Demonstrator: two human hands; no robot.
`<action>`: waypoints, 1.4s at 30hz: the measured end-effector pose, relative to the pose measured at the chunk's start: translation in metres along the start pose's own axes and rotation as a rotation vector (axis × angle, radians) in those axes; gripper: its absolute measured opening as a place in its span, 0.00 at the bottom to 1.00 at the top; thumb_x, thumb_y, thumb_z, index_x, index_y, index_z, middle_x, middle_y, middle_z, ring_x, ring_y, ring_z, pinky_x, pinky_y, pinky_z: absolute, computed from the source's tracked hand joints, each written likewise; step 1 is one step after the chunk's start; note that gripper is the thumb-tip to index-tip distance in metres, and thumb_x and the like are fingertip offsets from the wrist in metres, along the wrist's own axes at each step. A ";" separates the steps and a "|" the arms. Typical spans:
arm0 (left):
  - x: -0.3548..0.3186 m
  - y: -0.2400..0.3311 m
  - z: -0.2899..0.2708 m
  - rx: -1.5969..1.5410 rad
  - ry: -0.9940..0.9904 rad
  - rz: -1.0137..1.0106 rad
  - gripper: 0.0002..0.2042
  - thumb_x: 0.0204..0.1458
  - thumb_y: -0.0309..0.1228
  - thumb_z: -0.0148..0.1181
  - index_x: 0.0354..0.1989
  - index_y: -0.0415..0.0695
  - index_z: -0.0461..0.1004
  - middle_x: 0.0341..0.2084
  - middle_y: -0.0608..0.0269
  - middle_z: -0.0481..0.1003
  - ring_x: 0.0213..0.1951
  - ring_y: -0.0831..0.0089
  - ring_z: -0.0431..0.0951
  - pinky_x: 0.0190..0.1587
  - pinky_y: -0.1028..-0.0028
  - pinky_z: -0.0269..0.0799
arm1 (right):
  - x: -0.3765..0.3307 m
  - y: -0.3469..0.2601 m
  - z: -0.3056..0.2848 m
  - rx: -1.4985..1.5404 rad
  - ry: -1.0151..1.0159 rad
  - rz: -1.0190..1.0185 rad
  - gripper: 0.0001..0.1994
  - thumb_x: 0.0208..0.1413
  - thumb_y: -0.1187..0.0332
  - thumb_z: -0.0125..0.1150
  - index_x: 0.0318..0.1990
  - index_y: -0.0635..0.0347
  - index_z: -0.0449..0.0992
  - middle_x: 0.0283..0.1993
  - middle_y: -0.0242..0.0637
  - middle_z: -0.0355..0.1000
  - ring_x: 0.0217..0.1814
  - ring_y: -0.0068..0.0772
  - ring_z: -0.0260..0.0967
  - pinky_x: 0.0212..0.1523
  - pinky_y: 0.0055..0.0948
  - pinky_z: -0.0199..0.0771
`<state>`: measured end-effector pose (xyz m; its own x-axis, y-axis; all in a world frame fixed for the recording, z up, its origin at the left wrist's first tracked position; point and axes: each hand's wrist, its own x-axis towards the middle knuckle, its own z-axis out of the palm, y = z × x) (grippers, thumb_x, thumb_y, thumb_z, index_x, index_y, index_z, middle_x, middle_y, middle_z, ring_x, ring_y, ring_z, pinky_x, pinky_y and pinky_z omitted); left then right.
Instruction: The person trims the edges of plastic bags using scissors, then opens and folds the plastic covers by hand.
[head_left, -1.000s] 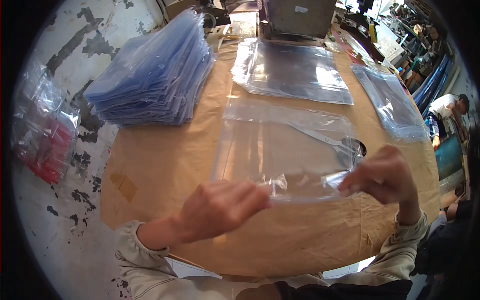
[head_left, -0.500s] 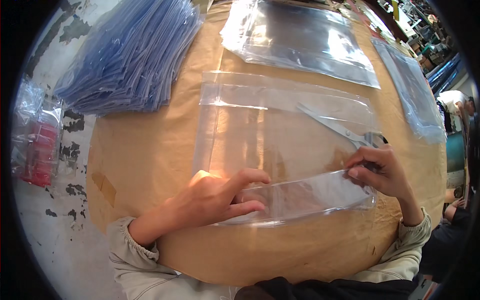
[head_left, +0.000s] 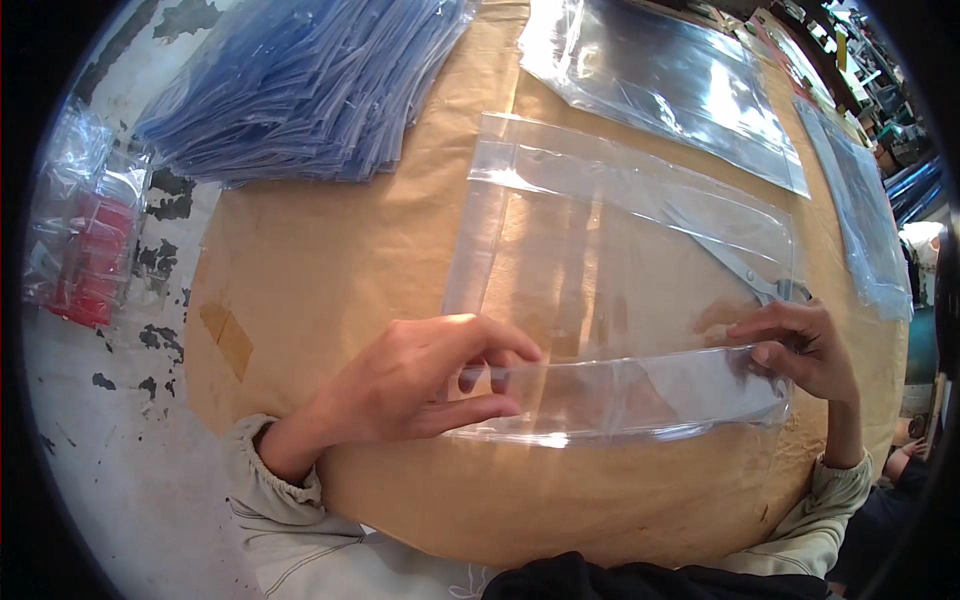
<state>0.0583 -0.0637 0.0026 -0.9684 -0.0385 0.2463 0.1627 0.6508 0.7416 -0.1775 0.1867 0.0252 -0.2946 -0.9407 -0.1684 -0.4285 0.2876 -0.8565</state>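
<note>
A clear plastic sheet or bag [head_left: 560,260] lies flat on the table, its near edge folded up into a strip [head_left: 600,395]. My right hand [head_left: 808,350] pinches the right end of this strip between thumb and fingers. At the strip's left end is my left hand [head_left: 425,375], thumb and fingers apart, over the plastic and not gripping it. Scissors [head_left: 735,265] lie in the area of the clear plastic, blades pointing far left. Their handles sit just beyond my right knuckles and are partly hidden. I cannot tell whether they lie over or under the film.
Brown paper covers the table [head_left: 320,270]. At the far left rises a thick pile of bluish plastic sleeves [head_left: 310,90]. More shiny clear sheets [head_left: 670,85] lie at the far side, with folded plastic [head_left: 860,220] at right. Red and clear packets [head_left: 100,250] are beyond the left edge.
The view has turned, so the plastic, scissors and piles appear farther right in the picture. My right hand keeps its pinch on the strip; my left hand stays at the strip's left end.
</note>
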 end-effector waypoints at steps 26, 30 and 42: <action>-0.002 0.002 -0.014 -0.607 -0.026 -0.247 0.07 0.44 0.18 0.56 0.31 0.37 0.65 0.25 0.55 0.74 0.31 0.71 0.78 0.30 0.78 0.71 | 0.049 -0.040 0.052 -0.126 -0.012 -0.269 0.03 0.50 0.74 0.55 0.29 0.65 0.70 0.25 0.40 0.66 0.23 0.38 0.65 0.24 0.28 0.62; -0.003 -0.003 -0.015 -0.536 -0.070 -0.131 0.13 0.44 0.17 0.55 0.35 0.37 0.59 0.24 0.52 0.74 0.32 0.68 0.78 0.32 0.75 0.73 | 0.047 -0.041 0.053 -0.192 0.034 -0.269 0.03 0.49 0.75 0.55 0.28 0.65 0.69 0.24 0.41 0.65 0.22 0.39 0.63 0.23 0.29 0.61; 0.000 -0.018 -0.035 -0.771 -0.400 -0.361 0.19 0.53 0.38 0.48 0.45 0.34 0.62 0.34 0.49 0.75 0.37 0.68 0.77 0.40 0.75 0.71 | 0.035 -0.035 0.075 -0.931 0.402 -0.906 0.04 0.36 0.78 0.56 0.24 0.60 0.73 0.23 0.33 0.68 0.25 0.29 0.64 0.22 0.22 0.63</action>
<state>0.0624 -0.1018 0.0107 -0.9544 0.2164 -0.2057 -0.2185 -0.0366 0.9752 -0.1086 0.1299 0.0129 0.2377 -0.7920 0.5624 -0.9690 -0.2332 0.0813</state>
